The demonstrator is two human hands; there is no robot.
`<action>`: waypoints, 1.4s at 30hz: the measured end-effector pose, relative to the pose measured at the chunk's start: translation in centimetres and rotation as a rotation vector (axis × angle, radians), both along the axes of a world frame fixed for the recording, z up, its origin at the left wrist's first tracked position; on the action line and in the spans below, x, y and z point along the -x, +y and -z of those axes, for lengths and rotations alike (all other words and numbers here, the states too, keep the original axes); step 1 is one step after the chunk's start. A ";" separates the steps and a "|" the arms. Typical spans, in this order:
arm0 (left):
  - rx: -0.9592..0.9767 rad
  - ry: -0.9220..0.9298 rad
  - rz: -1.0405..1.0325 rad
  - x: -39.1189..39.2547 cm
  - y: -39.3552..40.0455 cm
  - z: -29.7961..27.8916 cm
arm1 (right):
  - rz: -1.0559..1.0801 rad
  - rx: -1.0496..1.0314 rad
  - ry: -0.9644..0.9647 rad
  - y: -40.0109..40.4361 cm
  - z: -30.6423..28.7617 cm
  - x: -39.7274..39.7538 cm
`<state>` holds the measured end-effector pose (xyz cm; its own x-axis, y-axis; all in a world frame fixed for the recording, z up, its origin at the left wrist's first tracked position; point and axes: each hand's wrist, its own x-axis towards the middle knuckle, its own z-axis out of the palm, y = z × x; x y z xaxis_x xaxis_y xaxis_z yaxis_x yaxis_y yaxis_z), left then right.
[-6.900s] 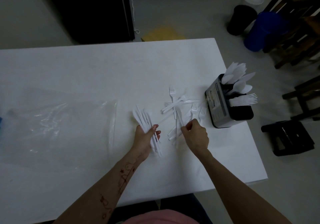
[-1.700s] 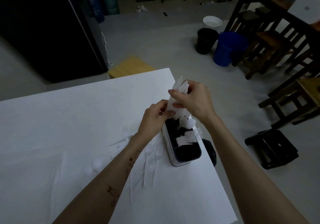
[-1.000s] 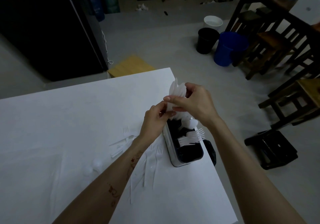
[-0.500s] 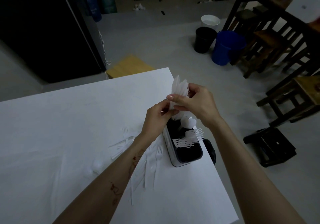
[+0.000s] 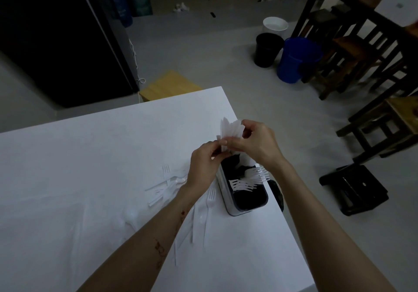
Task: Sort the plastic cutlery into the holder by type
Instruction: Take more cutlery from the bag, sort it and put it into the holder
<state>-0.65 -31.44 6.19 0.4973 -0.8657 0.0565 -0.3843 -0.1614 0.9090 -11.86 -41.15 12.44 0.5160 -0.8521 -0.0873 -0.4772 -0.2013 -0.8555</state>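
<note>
Hands [image 5: 235, 149] pinch knives [image 5: 229, 128] above holder [image 5: 228, 197].

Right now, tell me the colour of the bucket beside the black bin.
Blue bucket, clearest in the head view.

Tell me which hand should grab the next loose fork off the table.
Left, probably. The left hand is directly above the loose forks; the right hand is over the holder, gripping the knives.

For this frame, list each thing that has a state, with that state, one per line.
Left hand: pinching the knives.
Right hand: gripping the knives.
Knives: bundled, upright over the holder's far end.
Holder: upright at the table's right edge, partly filled.
Forks in holder: tines up, leaning.
Loose cutlery: lying flat on the table, unsorted.
</note>
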 end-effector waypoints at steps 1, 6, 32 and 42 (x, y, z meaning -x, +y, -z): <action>0.012 0.003 -0.011 0.3 0.0 -0.1 | -0.030 -0.007 0.004 0.0 -0.1 0.2; -0.034 0.000 -0.085 0.8 -0.4 0.2 | -0.120 -0.056 -0.002 -0.1 -0.3 0.9; -0.021 -0.121 -0.087 1.1 0.2 1.7 | -0.059 0.189 0.058 0.3 0.3 1.5; 0.066 -0.073 -0.016 1.1 1.8 1.6 | -0.192 0.644 0.139 2.3 4.0 0.7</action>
<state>-1.70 -29.64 4.62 0.5038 -0.8507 0.1499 -0.4473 -0.1085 0.8878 -12.60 -38.81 8.46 0.6840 -0.6505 0.3301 -0.4784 -0.7417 -0.4702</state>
